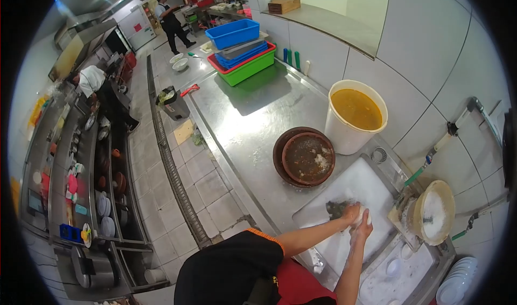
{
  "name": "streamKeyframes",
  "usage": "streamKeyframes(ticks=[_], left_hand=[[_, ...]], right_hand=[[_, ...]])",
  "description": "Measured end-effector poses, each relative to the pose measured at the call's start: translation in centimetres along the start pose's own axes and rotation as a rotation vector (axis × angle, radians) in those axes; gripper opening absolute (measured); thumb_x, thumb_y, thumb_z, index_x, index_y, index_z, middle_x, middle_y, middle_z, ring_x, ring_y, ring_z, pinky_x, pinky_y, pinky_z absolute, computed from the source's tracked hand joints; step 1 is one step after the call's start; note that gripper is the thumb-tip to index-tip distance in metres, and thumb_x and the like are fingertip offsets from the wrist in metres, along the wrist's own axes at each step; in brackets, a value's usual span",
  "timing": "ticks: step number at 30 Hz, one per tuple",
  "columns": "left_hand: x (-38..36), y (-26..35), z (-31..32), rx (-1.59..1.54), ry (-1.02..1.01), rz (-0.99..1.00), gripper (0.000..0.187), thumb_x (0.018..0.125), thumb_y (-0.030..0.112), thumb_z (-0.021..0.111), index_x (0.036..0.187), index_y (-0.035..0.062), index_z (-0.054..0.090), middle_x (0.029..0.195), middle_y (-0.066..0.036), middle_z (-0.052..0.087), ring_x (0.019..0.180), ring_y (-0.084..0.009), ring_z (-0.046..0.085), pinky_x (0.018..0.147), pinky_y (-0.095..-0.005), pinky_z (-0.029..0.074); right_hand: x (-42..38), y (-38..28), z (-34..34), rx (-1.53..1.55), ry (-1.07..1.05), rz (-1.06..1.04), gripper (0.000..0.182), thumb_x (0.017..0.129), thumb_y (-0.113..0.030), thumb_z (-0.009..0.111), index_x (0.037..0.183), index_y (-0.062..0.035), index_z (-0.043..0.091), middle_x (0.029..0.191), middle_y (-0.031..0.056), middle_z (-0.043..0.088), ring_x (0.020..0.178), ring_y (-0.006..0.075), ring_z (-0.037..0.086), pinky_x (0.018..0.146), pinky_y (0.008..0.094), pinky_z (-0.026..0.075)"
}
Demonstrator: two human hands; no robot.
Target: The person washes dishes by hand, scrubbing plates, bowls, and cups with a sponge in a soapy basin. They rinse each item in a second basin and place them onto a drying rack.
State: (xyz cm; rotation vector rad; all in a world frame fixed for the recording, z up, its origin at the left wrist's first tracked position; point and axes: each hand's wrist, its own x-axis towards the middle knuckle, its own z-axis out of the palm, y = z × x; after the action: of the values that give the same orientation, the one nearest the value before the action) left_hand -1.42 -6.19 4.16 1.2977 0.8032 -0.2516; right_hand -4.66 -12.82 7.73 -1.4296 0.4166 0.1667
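Observation:
My left hand (351,214) and my right hand (363,229) meet above a sink basin full of white suds (366,182). Both are closed around a small, pale, rounded thing (364,214), whose kind I cannot make out. A dark, ragged patch like a scouring pad (335,209) shows in the foam beside my left hand. On the counter left of the basin, a brown bowl (308,157) with murky liquid and scraps rests in a second brown dish (279,157). Behind them stands a white bucket (344,130) of orange-brown liquid.
At right are a cream tub of suds (435,214), a second basin (377,291) with small white dishes and stacked white plates (456,283). Blue (234,33) and green tubs (247,70) stand farther along the counter. Co-workers (105,92) stand in the kitchen beyond.

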Motion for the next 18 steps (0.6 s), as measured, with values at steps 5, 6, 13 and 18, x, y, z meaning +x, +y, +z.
streamKeyframes(ticks=[5, 6, 13, 18], left_hand=[[2.0, -3.0, -0.1, -0.092, -0.146, -0.202, 0.038, 0.087, 0.034, 0.044, 0.093, -0.0006, 0.060, 0.092, -0.013, 0.061, 0.085, -0.0253, 0.061, 0.065, -0.0438, 0.049], [2.5, -4.1, 0.0, -0.097, -0.143, -0.202, 0.038, 0.087, 0.034, 0.044, 0.093, -0.0006, 0.060, 0.092, -0.013, 0.061, 0.085, -0.0253, 0.061, 0.065, -0.0438, 0.049], [-0.1, -7.0, 2.3, -0.419, -0.229, -0.276, 0.038, 0.090, 0.036, 0.043, 0.109, 0.0049, 0.052, 0.104, -0.009, 0.057, 0.081, -0.0189, 0.059, 0.063, -0.0307, 0.047], [0.1, -5.8, 1.4, 0.267, -0.578, -0.082, 0.038, 0.089, 0.037, 0.044, 0.075, 0.0060, 0.060, 0.070, -0.005, 0.056, 0.064, -0.0110, 0.052, 0.050, -0.0292, 0.041]], right_hand=[[0.6, 1.7, -2.2, 0.165, 0.089, 0.179, 0.048, 0.082, -0.039, 0.060, 0.103, 0.0031, 0.057, 0.095, 0.0124, 0.061, 0.080, 0.0238, 0.061, 0.069, 0.0331, 0.051], [1.0, 2.5, -3.1, 0.161, 0.084, 0.180, 0.048, 0.082, -0.039, 0.060, 0.103, 0.0031, 0.057, 0.095, 0.0124, 0.061, 0.080, 0.0238, 0.061, 0.069, 0.0331, 0.051], [-0.7, 2.4, -6.4, 0.362, 0.172, 0.192, 0.051, 0.084, -0.042, 0.056, 0.105, 0.0040, 0.056, 0.101, 0.0115, 0.059, 0.086, 0.0232, 0.060, 0.073, 0.0347, 0.050], [-0.8, 4.6, -14.5, -0.102, 0.022, 0.254, 0.061, 0.081, -0.044, 0.060, 0.116, 0.0051, 0.048, 0.106, 0.0132, 0.057, 0.093, 0.0223, 0.057, 0.074, 0.0342, 0.049]])
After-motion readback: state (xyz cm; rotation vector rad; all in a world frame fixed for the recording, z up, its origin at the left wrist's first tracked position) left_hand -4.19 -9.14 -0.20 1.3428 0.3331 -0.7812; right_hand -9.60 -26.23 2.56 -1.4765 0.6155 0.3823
